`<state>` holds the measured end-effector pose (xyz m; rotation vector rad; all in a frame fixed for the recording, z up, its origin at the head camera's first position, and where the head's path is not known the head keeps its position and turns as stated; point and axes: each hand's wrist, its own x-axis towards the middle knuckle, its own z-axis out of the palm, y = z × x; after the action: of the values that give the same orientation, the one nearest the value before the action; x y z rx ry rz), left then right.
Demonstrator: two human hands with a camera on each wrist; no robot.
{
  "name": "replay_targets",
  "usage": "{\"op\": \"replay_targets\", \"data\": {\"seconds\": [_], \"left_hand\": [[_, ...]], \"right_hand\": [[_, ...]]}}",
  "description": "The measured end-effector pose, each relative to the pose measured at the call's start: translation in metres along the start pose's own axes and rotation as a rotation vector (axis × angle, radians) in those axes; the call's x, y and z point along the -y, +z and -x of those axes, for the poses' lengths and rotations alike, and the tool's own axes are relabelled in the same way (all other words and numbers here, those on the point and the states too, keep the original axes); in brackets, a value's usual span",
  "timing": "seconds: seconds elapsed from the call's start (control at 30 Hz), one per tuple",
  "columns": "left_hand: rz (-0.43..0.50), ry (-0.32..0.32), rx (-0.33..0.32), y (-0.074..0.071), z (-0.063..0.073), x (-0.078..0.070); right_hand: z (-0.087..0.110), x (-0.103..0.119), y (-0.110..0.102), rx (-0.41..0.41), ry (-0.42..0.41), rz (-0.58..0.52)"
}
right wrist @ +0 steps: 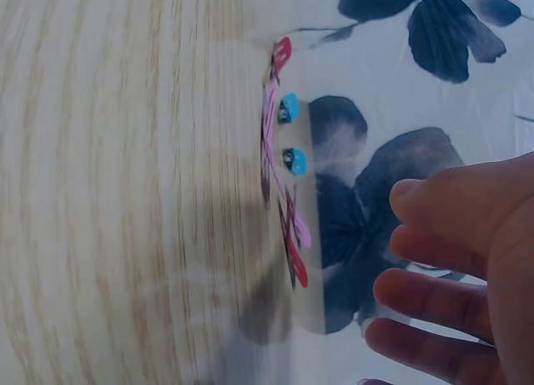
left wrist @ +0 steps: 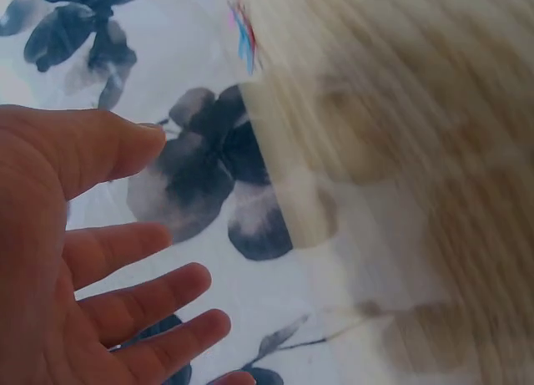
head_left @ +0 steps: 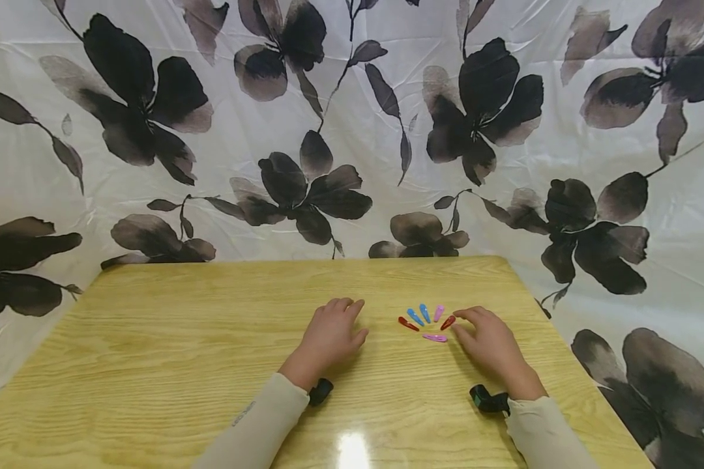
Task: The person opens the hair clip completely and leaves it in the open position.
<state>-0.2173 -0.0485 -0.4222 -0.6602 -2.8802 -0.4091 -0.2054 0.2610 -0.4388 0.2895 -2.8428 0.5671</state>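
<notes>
Several snap hair clips lie fanned out on the table. At the fan's left is a red hair clip [head_left: 409,324], then two blue hair clips [head_left: 415,317], a pink hair clip [head_left: 439,313] and another red hair clip [head_left: 448,322]. Below them a second pink hair clip [head_left: 435,338] lies sideways. My right hand [head_left: 493,342] is just right of the right-hand red clip, fingers relaxed and holding nothing; the right wrist view shows a gap between fingers and clips. To the left of the fan, my left hand [head_left: 330,335] hovers with loosely spread fingers, empty.
The wooden table [head_left: 170,365] carries the clips right of its middle, its far edge against a floral cloth [head_left: 352,117]. That cloth also hangs past the table's right side. Each wrist wears a small black camera [head_left: 321,392].
</notes>
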Motion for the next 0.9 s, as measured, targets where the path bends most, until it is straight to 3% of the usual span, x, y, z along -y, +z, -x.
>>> {"op": "replay_targets", "data": {"seconds": [0.37, 0.9], "left_hand": [[0.013, 0.087, 0.042, 0.018, -0.012, -0.019], [0.000, 0.133, 0.076, 0.029, -0.030, -0.051]], "right_hand": [[0.001, 0.003, 0.001, 0.012, -0.024, -0.036], [-0.002, 0.002, -0.003, 0.069, -0.062, -0.020]]}}
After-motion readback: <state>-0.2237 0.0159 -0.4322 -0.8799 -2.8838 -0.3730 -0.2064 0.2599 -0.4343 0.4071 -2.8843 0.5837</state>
